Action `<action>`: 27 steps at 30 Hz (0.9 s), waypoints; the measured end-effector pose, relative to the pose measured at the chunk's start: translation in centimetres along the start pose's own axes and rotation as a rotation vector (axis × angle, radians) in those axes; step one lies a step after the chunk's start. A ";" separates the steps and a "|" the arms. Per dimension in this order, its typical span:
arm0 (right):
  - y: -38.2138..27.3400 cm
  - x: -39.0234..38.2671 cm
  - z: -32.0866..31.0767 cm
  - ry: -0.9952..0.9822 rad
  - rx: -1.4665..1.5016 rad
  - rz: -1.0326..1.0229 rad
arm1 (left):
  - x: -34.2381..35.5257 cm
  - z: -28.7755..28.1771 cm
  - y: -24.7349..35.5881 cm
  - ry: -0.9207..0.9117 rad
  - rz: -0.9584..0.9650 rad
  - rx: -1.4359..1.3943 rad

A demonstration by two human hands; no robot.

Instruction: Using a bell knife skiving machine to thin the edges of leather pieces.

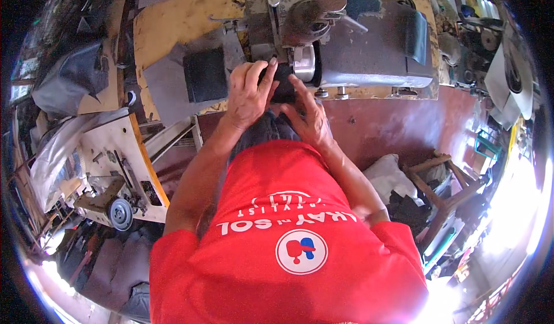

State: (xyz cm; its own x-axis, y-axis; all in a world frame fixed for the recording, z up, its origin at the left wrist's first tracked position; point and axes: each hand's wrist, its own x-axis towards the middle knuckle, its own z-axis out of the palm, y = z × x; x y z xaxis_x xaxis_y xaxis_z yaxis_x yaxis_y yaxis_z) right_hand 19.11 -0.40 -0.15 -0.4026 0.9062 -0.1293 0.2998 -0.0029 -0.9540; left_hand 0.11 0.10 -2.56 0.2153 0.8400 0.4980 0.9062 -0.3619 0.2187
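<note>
A bench machine (271,23) with a shiny metal cylinder (304,63) stands in front of me; it looks like a leather skiving machine. A black piece of sheet material (283,92), perhaps leather, lies at its working point beside the cylinder. My left hand (251,90) presses on this piece from the left, fingers bent and close together. From the right, my right hand (309,113) grips its near edge between thumb and fingers. The fingertips partly hide the piece. Left of my left hand lies a black rectangular piece (205,75) on a grey sheet (164,87).
The worn yellow tabletop (190,18) carries a long dark machine housing (375,47) on the right. A tipped white machine table (115,151) with a wheel (120,214) stands at lower left. A wooden frame (444,203) and a white sack (389,177) are at right.
</note>
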 end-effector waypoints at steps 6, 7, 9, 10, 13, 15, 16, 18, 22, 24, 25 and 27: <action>0.1 1.3 0.6 0.106 0.039 0.017 | 0.2 0.1 -0.1 -0.045 0.045 0.026; 0.1 1.2 0.6 0.146 0.040 0.030 | 0.2 0.3 0.3 -0.039 0.051 0.046; 0.4 0.9 -0.5 0.180 0.001 -0.007 | 0.1 0.5 0.8 -0.026 0.028 0.025; 0.5 0.8 -1.2 0.195 -0.016 -0.026 | 0.2 0.5 0.8 -0.020 0.015 0.017; 1.3 0.1 -3.3 0.232 0.026 0.001 | 0.4 0.6 0.8 -0.023 0.018 -0.026; 1.5 -0.2 -4.6 0.251 -0.017 -0.017 | 0.6 0.4 1.0 -0.001 0.011 -0.016; 1.6 -0.4 -5.4 0.258 -0.101 -0.056 | 0.6 0.5 1.1 0.005 0.003 -0.018; 1.5 -1.0 -6.4 0.321 -0.020 -0.035 | 0.4 0.7 1.1 0.016 -0.011 -0.027; -2.2 -2.7 -8.3 0.388 -0.240 0.063 | 0.6 -0.8 1.1 0.000 -0.059 -0.112; -2.3 -3.8 -8.9 0.302 -0.232 -0.131 | 0.6 -3.4 1.7 0.023 -0.102 -0.182; -4.9 -4.0 -9.1 0.199 -0.315 -0.159 | 1.1 -4.8 2.3 0.068 -0.105 -0.313; -7.2 -3.5 -9.3 -0.018 -0.559 -0.352 | 2.6 -7.9 3.5 0.148 -0.120 -0.584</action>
State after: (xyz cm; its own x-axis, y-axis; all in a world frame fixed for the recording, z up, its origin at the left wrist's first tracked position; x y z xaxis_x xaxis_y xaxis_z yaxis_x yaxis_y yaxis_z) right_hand 26.39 0.38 9.70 -0.5714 0.8059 0.1553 0.5499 0.5164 -0.6564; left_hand 0.97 -2.23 6.15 0.0330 0.8389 0.5433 0.5628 -0.4649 0.6835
